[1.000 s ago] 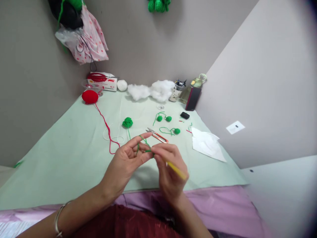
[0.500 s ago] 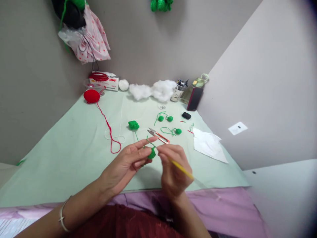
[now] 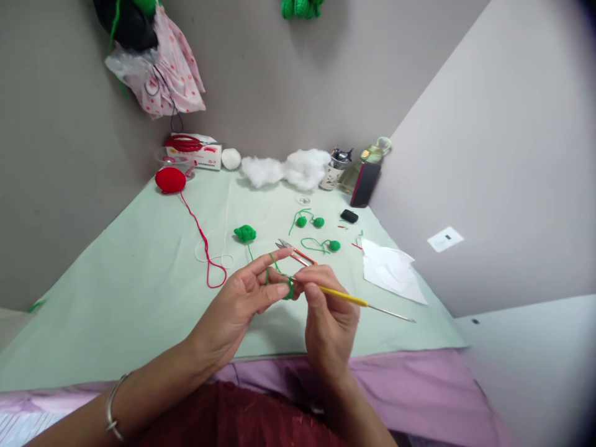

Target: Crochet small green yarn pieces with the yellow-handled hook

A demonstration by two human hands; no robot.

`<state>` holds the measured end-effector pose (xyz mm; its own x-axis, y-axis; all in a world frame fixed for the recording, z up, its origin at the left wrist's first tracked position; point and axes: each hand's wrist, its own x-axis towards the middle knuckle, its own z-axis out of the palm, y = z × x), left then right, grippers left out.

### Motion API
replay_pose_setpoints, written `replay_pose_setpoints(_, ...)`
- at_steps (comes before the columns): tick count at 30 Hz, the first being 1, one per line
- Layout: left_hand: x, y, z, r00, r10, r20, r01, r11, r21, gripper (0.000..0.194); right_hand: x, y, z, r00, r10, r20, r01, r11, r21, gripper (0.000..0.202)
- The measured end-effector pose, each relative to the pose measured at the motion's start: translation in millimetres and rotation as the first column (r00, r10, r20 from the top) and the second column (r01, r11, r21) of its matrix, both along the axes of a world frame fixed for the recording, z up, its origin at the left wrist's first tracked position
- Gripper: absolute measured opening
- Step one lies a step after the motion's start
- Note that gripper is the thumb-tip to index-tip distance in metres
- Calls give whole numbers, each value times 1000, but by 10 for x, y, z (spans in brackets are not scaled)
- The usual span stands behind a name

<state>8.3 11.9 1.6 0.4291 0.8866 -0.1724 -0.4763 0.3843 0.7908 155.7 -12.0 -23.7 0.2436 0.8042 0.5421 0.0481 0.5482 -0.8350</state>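
Observation:
Near the table's front edge, my left hand (image 3: 246, 290) pinches a small green crocheted piece (image 3: 289, 289), with green yarn (image 3: 272, 261) looped round its raised index finger. My right hand (image 3: 329, 310) is closed on a crochet hook with a yellow handle (image 3: 343, 295); its far metal end points right. The hook's working tip meets the green piece, partly hidden by fingers. Just beyond my fingers lie orange-handled snips (image 3: 302, 255). A green ball of yarn (image 3: 244, 233) rests behind my left hand.
Small green crocheted balls (image 3: 334, 246) with yarn tails lie mid-table. Red yarn (image 3: 170, 180) is at left, white stuffing (image 3: 305, 169) at the back. White paper (image 3: 393, 271), a black case (image 3: 349, 216), a phone (image 3: 365, 185) and a pen cup (image 3: 334, 172) stand or lie rightward.
The hook has turned flatter, its rear end now further right and clearer. My left index finger has shifted, with yarn visible round it. The green yarn ball has moved slightly left and back.

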Motion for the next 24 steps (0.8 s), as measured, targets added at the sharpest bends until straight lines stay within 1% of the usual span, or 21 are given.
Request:
replay_pose_setpoints(3, -47, 41, 10, 999, -31, 8, 31, 997, -66, 49, 79, 26, 8, 997, -5, -75, 3, 1000, -23, 17)
replay_pose_setpoints(5, -64, 57, 6, 999, -36, 29, 38, 996, -84, 48, 118, 40, 16, 988, 14, -151, -24, 998, -64, 16)
replay_pose_setpoints(8, -47, 48, -6, 999, -8, 43, 10, 999, -42, 43, 111, 45, 15, 974, 81, -213, -102, 991, -86, 16)
replay_pose_setpoints(11, -4, 15, -9, 999, -21, 37, 21, 1000, -7, 41, 48, 37, -8, 974, 125, -187, -142, 987, -81, 15)
replay_pose_setpoints(13, 9, 2, -7, 999, -47, 27, 48, 999, -3, 46, 15, 31, -25, 982, 112, -153, -123, 990, -63, 14)
replay_pose_setpoints(16, -17, 15, -9, 998, -65, 15, 65, 998, -22, 50, 21, 32, -29, 992, 58, -112, -61, 998, -22, 15)
replay_pose_setpoints(18, -58, 37, -14, 998, -64, 17, 64, 997, -50, 50, 60, 42, -11, 992, 22, -121, -26, 999, -33, 15)
replay_pose_setpoints(20, -97, 57, -20, 998, -63, 16, 64, 995, -73, 50, 108, 56, 22, 983, 3, -184, -16, 997, -71, 15)
replay_pose_setpoints(24, -111, 60, -21, 997, -78, 9, 79, 995, -64, 48, 155, 71, 81, 941, 26, -337, -71, 990, -123, 14)
